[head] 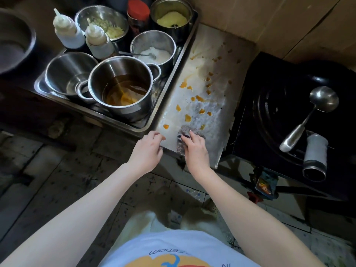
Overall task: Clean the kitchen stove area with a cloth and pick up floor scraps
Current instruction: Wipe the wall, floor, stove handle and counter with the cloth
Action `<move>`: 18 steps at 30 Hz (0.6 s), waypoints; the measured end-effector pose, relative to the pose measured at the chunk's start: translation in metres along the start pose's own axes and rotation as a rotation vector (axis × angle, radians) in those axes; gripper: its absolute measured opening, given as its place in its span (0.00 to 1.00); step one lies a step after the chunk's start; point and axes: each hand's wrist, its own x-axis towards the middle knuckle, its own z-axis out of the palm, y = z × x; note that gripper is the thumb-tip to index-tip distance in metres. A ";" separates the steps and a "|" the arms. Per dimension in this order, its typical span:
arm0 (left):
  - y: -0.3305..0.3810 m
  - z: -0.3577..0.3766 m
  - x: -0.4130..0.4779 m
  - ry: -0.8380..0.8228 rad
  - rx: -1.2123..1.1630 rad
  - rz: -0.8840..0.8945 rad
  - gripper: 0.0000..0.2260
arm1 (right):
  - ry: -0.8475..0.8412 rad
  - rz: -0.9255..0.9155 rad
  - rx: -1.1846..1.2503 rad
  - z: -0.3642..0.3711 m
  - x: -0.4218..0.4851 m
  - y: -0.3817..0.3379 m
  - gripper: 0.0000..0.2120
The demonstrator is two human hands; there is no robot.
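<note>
the wiping is judged barely begun: the grey cloth (pixel 193 129) is pressed to the near edge of the steel counter (pixel 215 132) under the laid fingers of the right hand (pixel 195 150), the left hand (pixel 148 151) is held loose and empty, and the orange spills (pixel 200 98) and the floor (pixel 57 170) are left to be done.

Shirt (pixel 173 245) — upside-down print, prob. "…EDOM" — other letters can't be read.
</note>
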 end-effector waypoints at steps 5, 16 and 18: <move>-0.004 0.001 -0.007 -0.011 0.004 -0.026 0.16 | -0.082 -0.163 -0.034 0.000 -0.003 -0.011 0.23; -0.009 -0.002 -0.014 0.003 0.016 -0.046 0.15 | 0.186 0.189 0.136 -0.036 0.027 0.048 0.14; -0.011 -0.004 -0.017 0.010 0.015 -0.064 0.15 | 0.200 0.194 0.152 -0.033 0.029 0.041 0.15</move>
